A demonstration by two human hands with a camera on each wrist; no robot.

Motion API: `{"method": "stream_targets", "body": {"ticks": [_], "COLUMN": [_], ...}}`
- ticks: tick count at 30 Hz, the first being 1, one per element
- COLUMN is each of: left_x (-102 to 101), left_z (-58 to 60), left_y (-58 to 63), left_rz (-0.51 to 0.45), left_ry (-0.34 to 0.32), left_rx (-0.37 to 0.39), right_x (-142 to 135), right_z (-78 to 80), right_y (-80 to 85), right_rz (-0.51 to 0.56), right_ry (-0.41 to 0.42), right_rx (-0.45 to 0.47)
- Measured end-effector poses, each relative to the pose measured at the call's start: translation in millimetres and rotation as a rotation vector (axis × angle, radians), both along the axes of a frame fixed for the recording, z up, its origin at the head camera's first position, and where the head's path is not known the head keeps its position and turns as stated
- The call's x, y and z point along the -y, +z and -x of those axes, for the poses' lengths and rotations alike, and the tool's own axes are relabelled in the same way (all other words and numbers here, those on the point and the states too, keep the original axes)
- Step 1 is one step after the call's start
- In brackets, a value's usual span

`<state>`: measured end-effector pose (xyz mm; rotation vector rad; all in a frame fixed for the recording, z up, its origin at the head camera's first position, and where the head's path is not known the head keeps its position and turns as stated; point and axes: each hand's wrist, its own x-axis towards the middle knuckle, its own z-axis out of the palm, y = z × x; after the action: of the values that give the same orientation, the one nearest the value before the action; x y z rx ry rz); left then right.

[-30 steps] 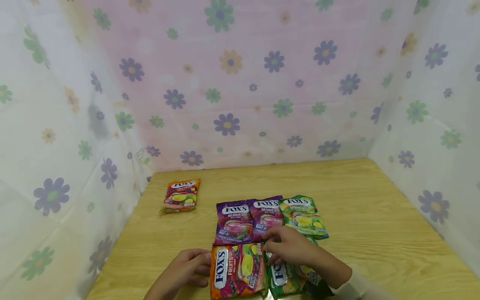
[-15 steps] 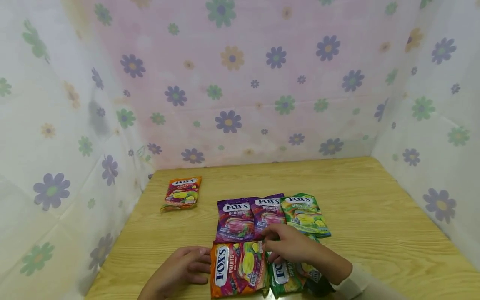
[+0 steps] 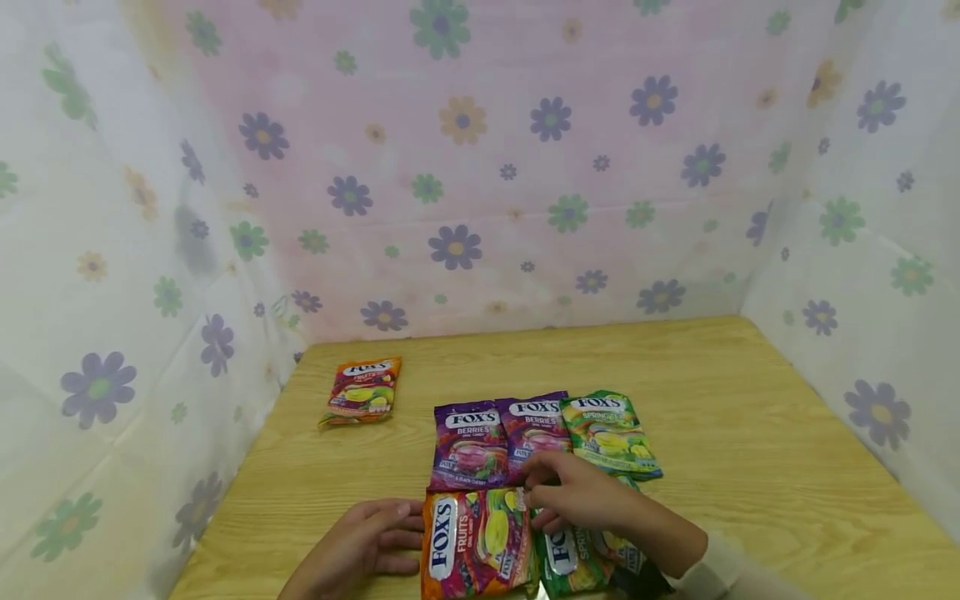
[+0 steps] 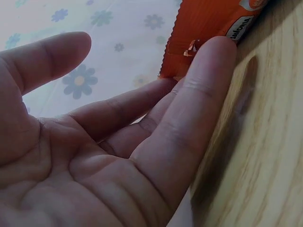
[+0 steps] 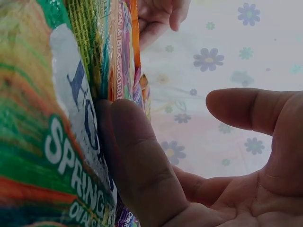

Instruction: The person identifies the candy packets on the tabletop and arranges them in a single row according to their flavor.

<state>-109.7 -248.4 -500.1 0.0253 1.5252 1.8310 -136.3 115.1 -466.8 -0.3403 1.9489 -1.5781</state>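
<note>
Head view: hands [image 3: 371, 540] flank a seemingly full bag [image 3: 476, 542].

- We see a pale yellow-brown worktop [image 3: 720, 392] with wood grain running through it.
- Behind it we find a pink-tinted back cloth [image 3: 480, 196], whose lower edge runs along the far edge of the worktop.
- To the left we have a whitish, creased left cloth [image 3: 120, 308], bearing a blurred grey patch [image 3: 195, 240].
- To the right we see a whitish right cloth [image 3: 855, 275].
- On all three cloths we note printed purple, green and orange flowers [image 3: 454, 247].
</note>
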Motion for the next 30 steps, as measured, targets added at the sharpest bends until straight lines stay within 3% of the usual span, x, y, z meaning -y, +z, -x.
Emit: {"method": "stream_targets", "body": {"ticks": [20,25,30], "left_x": [-1,-4,-13], "left_z": [-3.3,-5.0,-2.0], "left_y": [12.2,21.2,31.2], "left_rz": [-0.095,-0.077,0.022], "left_ry": [-0.068,-0.036,0.057], "left_rx": [-0.018,-0.045,-0.137], "right_x": [1,0,0], "right_z": [-5.1,-7.3,-8.9], "right_y": [4.8,11.0,16.1], "right_rz": [0.084,0.14,0.178], "right_ry": [-0.009,-0.012,-0.035], "right_rx": [0.044,0.031,-0.004]}}
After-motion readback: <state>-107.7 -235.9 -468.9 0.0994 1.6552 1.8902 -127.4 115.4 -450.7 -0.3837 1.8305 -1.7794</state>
